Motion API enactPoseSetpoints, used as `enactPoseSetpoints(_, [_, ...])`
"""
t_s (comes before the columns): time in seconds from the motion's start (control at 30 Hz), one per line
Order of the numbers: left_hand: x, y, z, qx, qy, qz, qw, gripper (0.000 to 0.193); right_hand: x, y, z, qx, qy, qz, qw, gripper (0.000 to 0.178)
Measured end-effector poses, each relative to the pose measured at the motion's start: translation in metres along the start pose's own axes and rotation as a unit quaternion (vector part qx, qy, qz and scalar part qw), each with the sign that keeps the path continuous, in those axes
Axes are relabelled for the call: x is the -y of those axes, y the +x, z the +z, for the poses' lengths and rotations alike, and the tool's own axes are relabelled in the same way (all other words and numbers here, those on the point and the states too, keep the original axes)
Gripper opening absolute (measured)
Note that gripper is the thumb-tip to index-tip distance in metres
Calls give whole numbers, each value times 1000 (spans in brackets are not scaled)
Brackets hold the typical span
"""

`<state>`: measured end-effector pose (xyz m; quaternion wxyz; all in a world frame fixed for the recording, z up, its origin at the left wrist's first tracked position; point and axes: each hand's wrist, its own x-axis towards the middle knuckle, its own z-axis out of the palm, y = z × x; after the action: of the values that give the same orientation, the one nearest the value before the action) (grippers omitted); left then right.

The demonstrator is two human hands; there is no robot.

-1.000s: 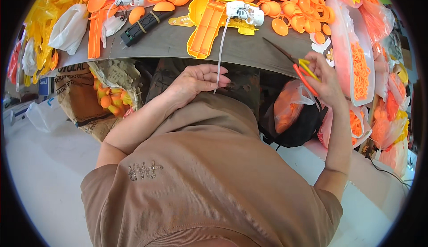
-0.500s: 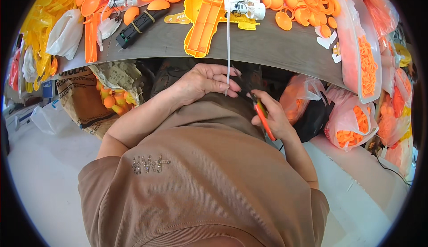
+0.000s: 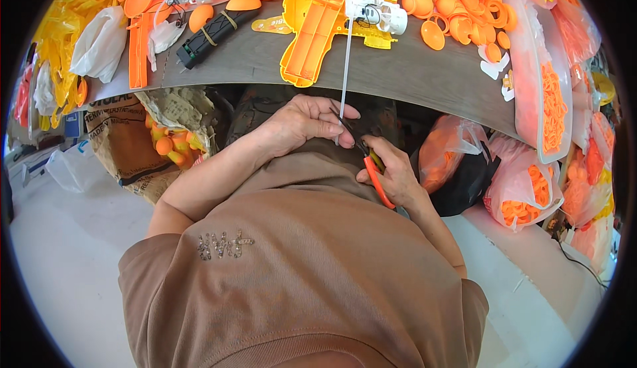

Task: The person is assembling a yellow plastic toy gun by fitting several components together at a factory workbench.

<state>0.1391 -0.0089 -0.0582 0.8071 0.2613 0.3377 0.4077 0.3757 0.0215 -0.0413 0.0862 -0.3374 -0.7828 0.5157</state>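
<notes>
My left hand (image 3: 298,125), just below the table's near edge, pinches the lower end of a thin whitish tube (image 3: 346,63) between thumb and fingers. The tube runs up to a white plastic mechanism (image 3: 379,13) with dark wires, which rests on a yellow toy-gun-shaped shell (image 3: 290,64) with an orange piece (image 3: 313,33) in it. In my right hand (image 3: 396,170) is a pair of pliers or cutters (image 3: 377,183) with red-orange handles. Their dark jaws point at the left fingertips, close beside the tube; whether they touch it I cannot tell.
Orange plastic cups (image 3: 458,19) crowd the far side of the dark table (image 3: 418,79). A black rubber-banded part (image 3: 209,39) and a white bag (image 3: 99,49) lie to the left. Below are a paper sack (image 3: 123,146) and a bag of orange parts (image 3: 524,189); a clear bin (image 3: 547,102) stands at right.
My right hand has moved left with the pliers, bringing their jaws to the left fingertips. My left hand keeps its pinch on the tube. The table has shifted slightly rightward in view.
</notes>
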Motion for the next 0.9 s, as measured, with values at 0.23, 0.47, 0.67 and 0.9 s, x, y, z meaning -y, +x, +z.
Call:
enactPoseSetpoints(0.23, [-2, 3, -1, -2, 5, 2, 1000, 38, 0, 3, 4, -25, -1, 4, 1000, 55])
enactPoseSetpoints(0.47, [-1, 0, -1, -16, 50, 0, 999, 41, -1, -1, 0, -24, -40, 19, 999, 58])
enactPoseSetpoints(0.67, [-22, -43, 6, -129, 177, 33, 975, 39, 22, -7, -42, -76, -165, -54, 982, 59])
enactPoseSetpoints(0.9, [-109, -147, -34, -461, 320, 326, 761, 8, 25, 7, -112, -122, -316, -23, 941, 44])
